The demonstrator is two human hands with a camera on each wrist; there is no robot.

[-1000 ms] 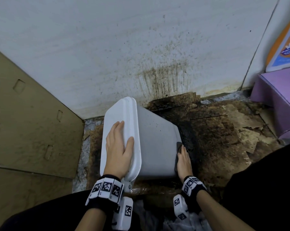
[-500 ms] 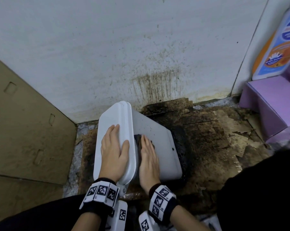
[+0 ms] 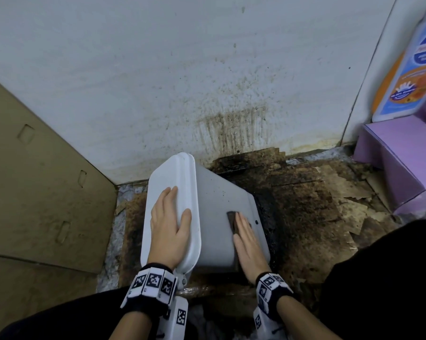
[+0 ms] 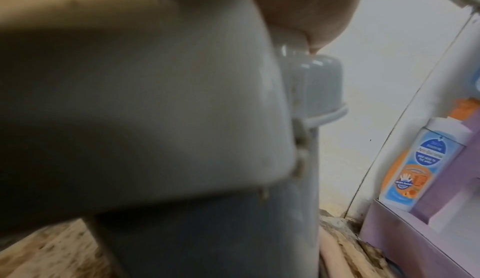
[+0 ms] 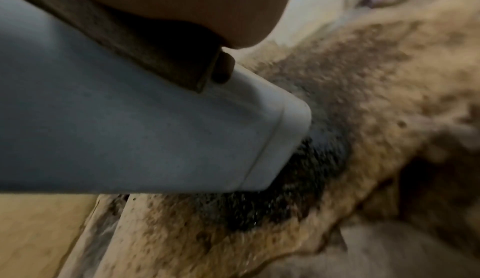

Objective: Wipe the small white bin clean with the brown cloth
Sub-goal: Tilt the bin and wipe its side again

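The small white bin (image 3: 221,217) lies tilted in a corner. Behind it the stained wall (image 3: 207,82) closes the way, and on the left a cardboard sheet (image 3: 42,187) stands near its lid. On the right the dirty floor (image 3: 317,217) is open until the purple box (image 3: 398,163).

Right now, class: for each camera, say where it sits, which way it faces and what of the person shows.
Head: above, facing down at white bin, left hand, right hand, brown cloth.
Left wrist: under the palm, along the bin's lid toward the wall; thumb shows.
Right wrist: under the palm, along the bin's side toward the stained floor; palm shows.
All share the bin.
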